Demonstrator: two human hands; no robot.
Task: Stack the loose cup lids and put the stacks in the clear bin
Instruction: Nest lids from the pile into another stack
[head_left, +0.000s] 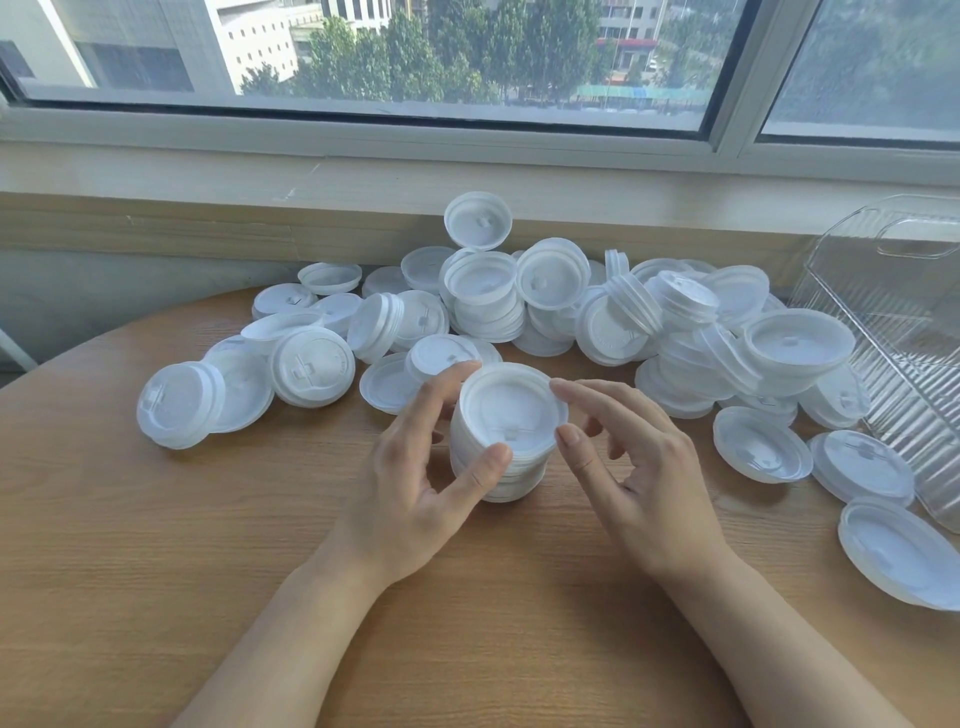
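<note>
round wooden table (156, 571), pale sill (208, 176) — sliding window (363, 52), daylight, trees and buildings outside

Person, seen from the head camera: two bare forearms and two bare hands.

Left hand (415, 483): five fingers (441, 400) visible, nails short and unpainted. No ring, no glove. Wrist behind the fingers bare, with no watch or band.

Right hand (644, 483): five fingers (597, 400) visible, nails short and unpainted, thumbnail plainly shown. No ring, no glove. Wrist behind the fingers bare.

Forearms: uncovered from the wrists to the lower picture edge; no sleeve or cuff in view.
</note>
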